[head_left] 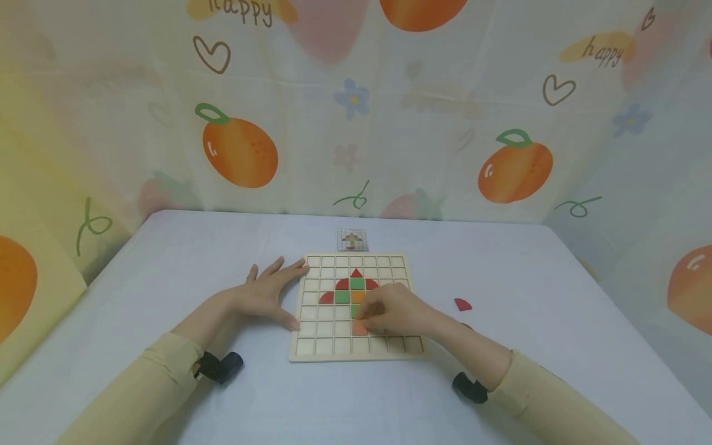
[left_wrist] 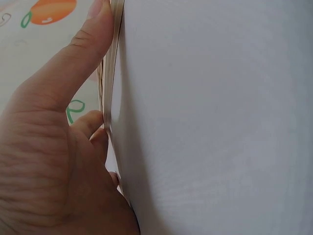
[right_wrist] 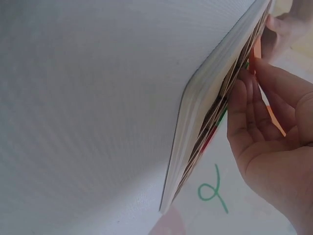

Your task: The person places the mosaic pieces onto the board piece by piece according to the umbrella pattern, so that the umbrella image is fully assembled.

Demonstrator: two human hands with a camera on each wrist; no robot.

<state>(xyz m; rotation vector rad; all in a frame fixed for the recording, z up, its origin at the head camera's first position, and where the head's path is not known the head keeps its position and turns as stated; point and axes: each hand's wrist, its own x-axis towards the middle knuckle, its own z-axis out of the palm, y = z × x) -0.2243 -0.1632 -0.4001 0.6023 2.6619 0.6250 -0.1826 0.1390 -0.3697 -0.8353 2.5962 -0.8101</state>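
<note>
A wooden grid board (head_left: 314, 347) lies on the white table, carrying a pattern of flat tiles. Along the left side of it, my left hand (head_left: 261, 295) is spread, thumb and index fingertips touching the edge. Over the board, my right hand (head_left: 402, 308) pinches an orange square tile (head_left: 360, 328) low in the middle column. Above that tile come a green square (head_left: 355, 311) and an orange-yellow square (head_left: 358, 296), partly covered by the fingers. Farther up are a green square (head_left: 357, 283), a red triangle (head_left: 356, 273) and red quarter-round tiles (head_left: 342, 284); another green square (head_left: 342, 297) sits left.
Behind the board lies a small pattern card (head_left: 353, 240). A loose red quarter-round piece (head_left: 463, 304) rests on the table to the right, and a second red piece (head_left: 467, 326) is mostly hidden by the right forearm. A printed curtain (head_left: 356, 142) hangs behind the table.
</note>
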